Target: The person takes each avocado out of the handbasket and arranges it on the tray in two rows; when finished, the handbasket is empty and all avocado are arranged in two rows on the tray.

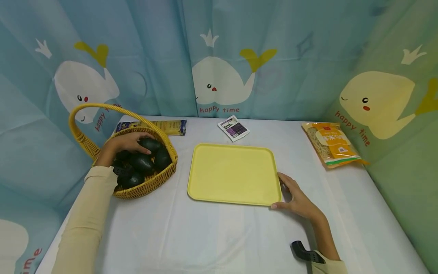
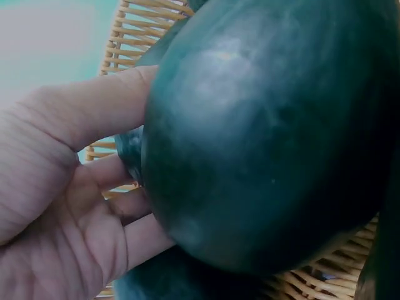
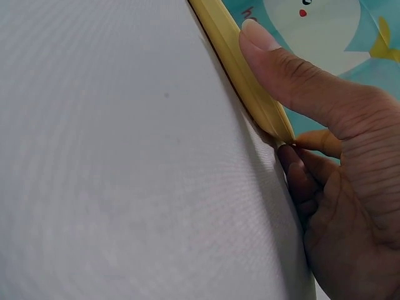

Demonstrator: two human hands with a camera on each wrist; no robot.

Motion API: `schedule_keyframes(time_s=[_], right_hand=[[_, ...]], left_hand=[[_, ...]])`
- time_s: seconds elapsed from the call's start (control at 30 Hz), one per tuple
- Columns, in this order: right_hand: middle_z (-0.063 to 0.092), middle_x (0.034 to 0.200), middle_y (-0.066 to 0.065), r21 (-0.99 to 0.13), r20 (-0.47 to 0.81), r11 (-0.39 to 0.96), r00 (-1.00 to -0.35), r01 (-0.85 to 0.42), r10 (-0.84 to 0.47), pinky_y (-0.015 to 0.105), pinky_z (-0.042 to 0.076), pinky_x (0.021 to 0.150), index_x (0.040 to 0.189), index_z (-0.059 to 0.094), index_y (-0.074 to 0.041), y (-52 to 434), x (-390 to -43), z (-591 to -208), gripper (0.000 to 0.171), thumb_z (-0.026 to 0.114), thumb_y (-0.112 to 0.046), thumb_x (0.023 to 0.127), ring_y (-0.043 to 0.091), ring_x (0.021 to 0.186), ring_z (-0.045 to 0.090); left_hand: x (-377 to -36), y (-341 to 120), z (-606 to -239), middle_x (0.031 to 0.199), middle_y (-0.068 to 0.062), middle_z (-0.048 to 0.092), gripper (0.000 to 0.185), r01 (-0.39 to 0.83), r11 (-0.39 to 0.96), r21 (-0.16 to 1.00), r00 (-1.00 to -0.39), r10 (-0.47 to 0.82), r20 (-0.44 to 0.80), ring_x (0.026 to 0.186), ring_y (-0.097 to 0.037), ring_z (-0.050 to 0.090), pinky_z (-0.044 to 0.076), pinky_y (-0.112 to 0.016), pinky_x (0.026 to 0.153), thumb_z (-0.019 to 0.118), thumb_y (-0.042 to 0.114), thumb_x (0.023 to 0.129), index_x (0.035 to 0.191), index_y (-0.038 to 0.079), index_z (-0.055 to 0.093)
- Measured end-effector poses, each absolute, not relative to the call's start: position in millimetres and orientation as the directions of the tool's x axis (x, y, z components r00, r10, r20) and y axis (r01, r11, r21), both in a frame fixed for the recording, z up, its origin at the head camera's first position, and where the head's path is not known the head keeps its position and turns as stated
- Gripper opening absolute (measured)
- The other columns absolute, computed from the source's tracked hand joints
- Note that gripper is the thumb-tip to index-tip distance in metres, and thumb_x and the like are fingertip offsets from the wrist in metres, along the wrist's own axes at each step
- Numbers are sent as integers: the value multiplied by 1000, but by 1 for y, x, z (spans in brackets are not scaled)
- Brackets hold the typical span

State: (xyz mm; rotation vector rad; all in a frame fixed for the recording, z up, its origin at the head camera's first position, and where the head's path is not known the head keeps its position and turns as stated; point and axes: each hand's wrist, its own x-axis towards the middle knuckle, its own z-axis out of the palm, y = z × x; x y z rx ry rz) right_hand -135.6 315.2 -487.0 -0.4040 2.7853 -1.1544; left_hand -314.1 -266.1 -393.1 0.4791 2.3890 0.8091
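Observation:
A woven yellow basket (image 1: 150, 182) with a tall handle stands at the left and holds several dark green avocados. My left hand (image 1: 126, 144) reaches into it, fingers curled round the top avocado (image 1: 151, 144). The left wrist view shows that avocado (image 2: 269, 137) filling the frame, my left hand (image 2: 69, 187) wrapped about it, and the basket (image 2: 144, 25) weave behind. A flat yellow tray (image 1: 232, 173) lies bare in the middle. My right hand (image 1: 297, 198) grips its near right corner; in the right wrist view the thumb of this hand (image 3: 337, 156) lies on the tray (image 3: 234, 62) rim, fingers tucked under.
A white cloth covers the table. An orange noodle packet (image 1: 333, 144) lies at the far right, a small white and purple packet (image 1: 234, 128) behind the tray, and a long flat pack (image 1: 171, 126) behind the basket. Whale-print curtains close in three sides.

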Motion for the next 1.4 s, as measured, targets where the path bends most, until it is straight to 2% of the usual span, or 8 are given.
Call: schedule_keyframes(time_s=[0.13,0.27,0.37,0.63,0.77,1.1,1.27,1.4], right_hand=[[26,156,20,-707,11,678,-962,-200,-273,27,35,98,156,20,-7,316,-136,-487,115,90,-33,68,36,136,30],[25,157,20,-707,4,680,-962,-196,-273,31,36,99,156,21,-7,316,-135,-488,114,90,-33,68,37,137,29],[25,157,19,-709,-1,679,-962,-192,-273,26,36,100,156,21,-7,316,-135,-488,114,89,-34,68,37,138,29],[26,157,19,-714,15,670,-961,-204,-277,16,33,97,156,21,-9,315,-136,-489,114,89,-34,68,36,137,30],[26,157,19,-716,17,666,-959,-208,-282,15,32,96,156,21,-8,316,-137,-490,113,89,-34,68,36,137,30],[26,157,20,-714,6,671,-960,-199,-279,17,33,96,156,21,-8,317,-136,-492,114,89,-34,68,37,137,30],[27,155,22,-708,25,670,-956,-223,-292,30,36,98,155,20,-6,318,-135,-491,113,89,-32,70,39,135,31],[26,155,22,-705,28,670,-954,-231,-299,32,36,98,155,19,-5,318,-135,-491,113,88,-31,70,39,136,30]], left_hand=[[-315,-263,-392,149,-26,34,66,186,768,613,-798,482,-361,135,-46,33,34,-63,106,72,26,90,143,2,41],[-313,-263,-392,147,-27,35,67,190,781,595,-810,467,-354,133,-47,35,33,-64,105,73,29,88,141,2,43],[-312,-264,-392,146,-27,36,67,187,787,588,-825,451,-340,132,-47,37,34,-64,105,73,30,88,141,1,43],[-303,-269,-388,146,-32,29,69,105,773,626,-878,368,-307,120,-50,49,53,-54,87,69,32,91,142,0,35],[-295,-273,-387,149,-32,27,71,76,744,664,-907,328,-264,121,-49,49,54,-52,87,69,33,91,144,1,32],[-271,-277,-384,149,-33,21,80,50,672,739,-965,222,-137,129,-52,37,48,-59,94,67,41,91,144,0,25],[-260,-270,-379,153,-32,16,84,-48,562,826,-977,145,-155,134,-49,33,48,-56,97,64,39,93,149,0,15],[-249,-264,-375,153,-28,20,83,-107,478,872,-986,61,-154,127,-38,44,53,-47,93,59,41,96,151,1,11]])
